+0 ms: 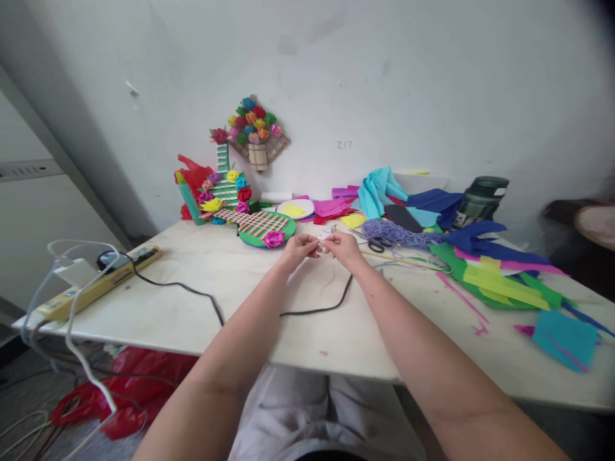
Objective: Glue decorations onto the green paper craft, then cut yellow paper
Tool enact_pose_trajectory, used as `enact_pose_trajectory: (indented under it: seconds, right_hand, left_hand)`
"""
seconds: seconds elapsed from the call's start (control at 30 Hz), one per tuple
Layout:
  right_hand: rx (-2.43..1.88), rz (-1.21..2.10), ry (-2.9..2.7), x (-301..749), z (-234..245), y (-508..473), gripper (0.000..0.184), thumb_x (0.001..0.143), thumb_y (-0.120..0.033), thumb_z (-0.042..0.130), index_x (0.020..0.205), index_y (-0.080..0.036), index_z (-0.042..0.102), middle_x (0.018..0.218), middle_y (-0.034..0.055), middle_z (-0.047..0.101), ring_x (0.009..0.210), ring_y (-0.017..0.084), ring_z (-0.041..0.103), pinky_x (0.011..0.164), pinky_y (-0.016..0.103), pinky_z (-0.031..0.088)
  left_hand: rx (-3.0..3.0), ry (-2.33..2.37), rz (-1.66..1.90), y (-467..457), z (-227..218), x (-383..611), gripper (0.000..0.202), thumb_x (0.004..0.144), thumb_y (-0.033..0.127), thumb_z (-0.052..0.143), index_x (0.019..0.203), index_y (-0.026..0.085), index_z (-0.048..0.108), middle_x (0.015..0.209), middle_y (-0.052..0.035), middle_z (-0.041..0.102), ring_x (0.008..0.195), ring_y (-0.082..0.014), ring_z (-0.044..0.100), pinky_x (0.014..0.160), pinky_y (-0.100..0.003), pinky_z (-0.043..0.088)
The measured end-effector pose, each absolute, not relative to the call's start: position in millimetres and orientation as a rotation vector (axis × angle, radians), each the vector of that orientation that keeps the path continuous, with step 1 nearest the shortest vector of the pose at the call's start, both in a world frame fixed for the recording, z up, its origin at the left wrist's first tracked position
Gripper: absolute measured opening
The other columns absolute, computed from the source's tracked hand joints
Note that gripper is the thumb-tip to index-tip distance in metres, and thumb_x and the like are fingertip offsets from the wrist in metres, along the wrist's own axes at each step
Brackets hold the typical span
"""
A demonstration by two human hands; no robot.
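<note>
My left hand [300, 248] and my right hand [342, 246] meet over the middle of the white table [230, 301], fingers pinched together on something thin and pale that I cannot make out. Just beyond them lies a round green paper craft [266, 227] with woven strips and a pink rose. A purple yarn tangle [396, 234] and scissors [379, 245] lie right of my right hand. A black cable [317, 308] curves under my wrists.
A yellow power strip [98, 282] with white leads sits at the left edge. Colored paper sheets [494, 275] cover the right side, a dark green bottle [480, 198] behind them. Paper flower crafts [225, 186] stand at the wall. A red bag [125, 390] lies under the table.
</note>
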State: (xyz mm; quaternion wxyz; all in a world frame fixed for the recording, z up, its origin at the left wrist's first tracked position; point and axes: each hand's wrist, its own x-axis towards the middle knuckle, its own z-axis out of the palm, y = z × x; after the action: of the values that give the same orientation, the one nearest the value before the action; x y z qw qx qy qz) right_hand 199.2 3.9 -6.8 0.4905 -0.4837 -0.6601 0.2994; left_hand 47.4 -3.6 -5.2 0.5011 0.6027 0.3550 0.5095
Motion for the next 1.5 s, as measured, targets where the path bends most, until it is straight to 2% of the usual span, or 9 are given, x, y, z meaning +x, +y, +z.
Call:
enact_pose_trajectory:
  seconds: [0.37, 0.87, 1.07, 1.3, 1.4, 1.5]
  right_hand:
    - [-1.179, 0.769, -1.53, 199, -6, 5, 0.014, 0.065, -0.03, 0.062, 0.067, -0.018, 0.054, 0.049, -0.0037, 0.056, 0.038, 0.008, 0.045, 0.038, 0.019, 0.036]
    - [-1.113, 0.823, -1.526, 198, -6, 4, 0.024, 0.062, -0.036, 0.067, 0.069, -0.018, 0.052, 0.047, -0.0044, 0.054, 0.043, 0.01, 0.053, 0.035, 0.018, 0.035]
    - [-1.095, 0.828, -1.538, 197, -7, 4, 0.03, 0.06, -0.042, 0.069, 0.069, -0.018, 0.053, 0.048, -0.0033, 0.055, 0.043, 0.011, 0.054, 0.036, 0.018, 0.036]
    - [-1.064, 0.663, -1.486, 199, 0, 1, 0.023, 0.074, -0.042, 0.054, 0.078, -0.019, 0.056, 0.058, -0.0022, 0.06, 0.04, 0.008, 0.046, 0.042, 0.02, 0.037]
    - [-1.115, 0.629, -1.445, 204, 3, -1, 0.023, 0.079, -0.036, 0.044, 0.065, -0.019, 0.052, 0.055, -0.0025, 0.057, 0.04, 0.009, 0.045, 0.044, 0.021, 0.037]
    - [-1.169, 0.591, -1.405, 209, 5, -1, 0.029, 0.079, -0.033, 0.041, 0.053, -0.021, 0.044, 0.046, -0.0031, 0.049, 0.041, 0.011, 0.044, 0.045, 0.022, 0.036]
  left_hand:
    - [1.506, 0.845, 1.21, -5, -5, 47, 0.039, 0.065, 0.047, 0.069, 0.074, 0.01, 0.057, 0.064, -0.0034, 0.064, 0.049, -0.0061, 0.052, 0.059, -0.026, 0.052]
    - [1.534, 0.877, 1.196, -6, -3, 47, 0.032, 0.07, 0.04, 0.068, 0.071, 0.01, 0.056, 0.063, -0.0046, 0.064, 0.049, -0.0067, 0.054, 0.057, -0.024, 0.051]
    - [1.471, 0.861, 1.198, -7, -2, 48, 0.029, 0.07, 0.035, 0.069, 0.069, 0.011, 0.053, 0.058, -0.0007, 0.059, 0.046, -0.0046, 0.049, 0.06, -0.028, 0.054]
    - [1.271, 0.774, 1.344, -3, 0, 42, 0.03, 0.067, 0.036, 0.07, 0.075, 0.011, 0.054, 0.058, 0.0016, 0.056, 0.048, -0.0055, 0.049, 0.064, -0.031, 0.055]
    - [1.209, 0.698, 1.412, -4, 5, 39, 0.03, 0.066, 0.037, 0.069, 0.072, 0.013, 0.052, 0.058, 0.0027, 0.055, 0.051, -0.0061, 0.05, 0.068, -0.033, 0.054]
    - [1.217, 0.713, 1.403, -5, 8, 39, 0.031, 0.067, 0.039, 0.066, 0.063, 0.015, 0.046, 0.054, 0.0034, 0.051, 0.049, -0.0064, 0.047, 0.063, -0.033, 0.054]
